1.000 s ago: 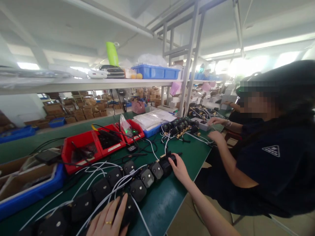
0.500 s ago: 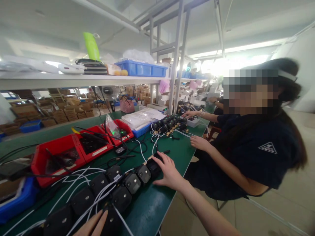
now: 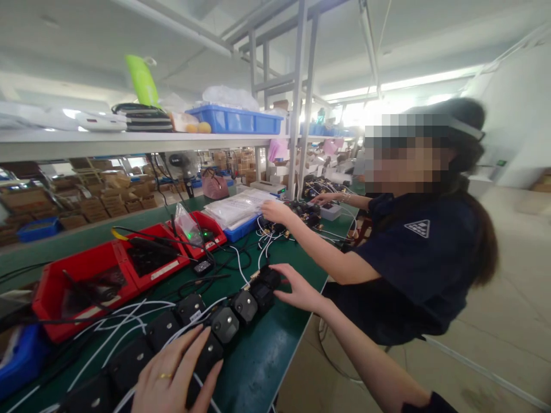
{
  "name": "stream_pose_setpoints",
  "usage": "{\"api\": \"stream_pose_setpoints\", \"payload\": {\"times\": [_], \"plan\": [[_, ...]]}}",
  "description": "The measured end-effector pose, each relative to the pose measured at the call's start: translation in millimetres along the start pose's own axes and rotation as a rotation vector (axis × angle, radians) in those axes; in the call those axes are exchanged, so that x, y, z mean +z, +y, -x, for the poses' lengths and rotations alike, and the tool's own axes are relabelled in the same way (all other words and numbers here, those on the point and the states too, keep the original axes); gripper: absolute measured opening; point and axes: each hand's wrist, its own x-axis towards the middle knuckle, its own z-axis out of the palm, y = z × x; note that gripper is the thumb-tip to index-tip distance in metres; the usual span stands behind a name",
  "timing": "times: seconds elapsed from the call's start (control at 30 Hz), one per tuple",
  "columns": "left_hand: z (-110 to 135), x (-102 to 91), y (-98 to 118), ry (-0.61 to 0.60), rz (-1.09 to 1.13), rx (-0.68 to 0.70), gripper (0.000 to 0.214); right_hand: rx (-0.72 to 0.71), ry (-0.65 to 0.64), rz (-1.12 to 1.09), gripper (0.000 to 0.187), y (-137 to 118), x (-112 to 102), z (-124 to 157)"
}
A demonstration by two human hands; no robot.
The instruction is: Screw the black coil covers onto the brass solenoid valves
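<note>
Reaching farther along the black blocks (image 3: pixel 224 325) now, my spread left hand (image 3: pixel 174 367) — with my splayed right hand (image 3: pixel 298 289) — brackets several.

The left hand (image 3: pixel 170 376), wearing a ring, is lying over a row of black boxes (image 3: pixel 224 324), its thumb and fingers standing apart about one box; whether it is gripping is hard to tell. The right hand (image 3: pixel 301 289) is curving, fingers spread, beside the black unit (image 3: pixel 263 287) at the row's far end. White cables (image 3: pixel 88 366) are running across the green surface (image 3: pixel 262 355), and red bins (image 3: pixel 140 282) are standing behind. On the right, a co-worker (image 3: pixel 413 264) is holding one arm out over the surface, the other hand resting near a grey box (image 3: pixel 331 212). Above, a blue tray (image 3: pixel 236 121) is sitting on a shelf (image 3: pixel 129 143).
</note>
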Motion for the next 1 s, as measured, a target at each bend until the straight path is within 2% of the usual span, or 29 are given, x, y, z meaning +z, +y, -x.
{"api": "stream_pose_setpoints", "payload": {"times": [0.07, 0.1, 0.13, 0.23, 0.33, 0.43, 0.5, 0.57, 0.7, 0.77, 0.87, 1.0], "plan": [[-26, 13.5, 6, -0.026, 0.096, -0.026, 0.035, 0.069, 0.041, -0.064, 0.055, 12, -7, -3], [-40, 22.0, 10, -0.075, 0.153, -0.065, 0.032, 0.093, 0.048, -0.093, 0.053, 17, -9, -6], [-55, 31.1, 15, -0.157, 0.202, -0.106, 0.029, 0.106, 0.040, -0.121, 0.054, 21, -9, -8], [-99, 58.5, 32, -0.568, 0.209, -0.210, 0.031, 0.096, -0.041, -0.198, 0.067, 27, -6, -20], [-133, 82.4, 47, -0.700, 0.159, -0.165, 0.038, 0.087, -0.108, -0.213, 0.083, 30, -1, -32], [-149, 100.4, 55, -0.787, 0.127, -0.136, 0.051, 0.090, -0.120, -0.189, 0.076, 38, 0, -41], [-153, 108.9, 55, -0.831, 0.125, -0.157, 0.066, 0.100, -0.111, -0.178, 0.061, 45, -2, -44], [-157, 115.4, 51, -0.854, 0.161, -0.196, 0.072, 0.112, -0.087, -0.172, 0.046, 52, -5, -44], [-168, 125.7, 31, -0.881, 0.357, -0.355, 0.040, 0.107, -0.032, -0.136, 0.033, 57, -15, -37], [-173, 129.4, 18, -0.863, 0.494, -0.474, 0.037, 0.099, 0.004, -0.099, 0.033, 56, -21, -32], [-174, 133.7, 4, -0.807, 0.680, -0.644, 0.058, 0.077, 0.058, -0.046, 0.035, 53, -29, -24], [-168, 139.7, 4, -0.773, 0.798, -0.803, 0.079, 0.007, 0.053, 0.018, 0.034, 46, -35, -19]]}}
